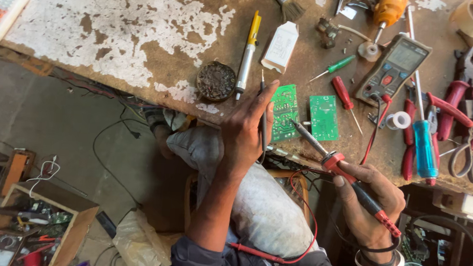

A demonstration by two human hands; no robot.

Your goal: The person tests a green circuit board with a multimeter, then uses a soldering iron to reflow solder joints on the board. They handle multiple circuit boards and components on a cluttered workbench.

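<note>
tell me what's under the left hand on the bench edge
The left hand holds a black probe over a green circuit board. The board's right part shows; its left edge is covered by the fingers.

The bench (143,45) is brown, mottled with flaking white patches. Two circuit boards (285,112) (324,117) are bright green with pale tracing. The soldering iron (348,181) has a red and black handle; its cable (296,230) is red. One screwdriver (425,149) is translucent blue, another (342,93) red, a small one (339,65) green. The pliers (457,102) have red handles.
</note>
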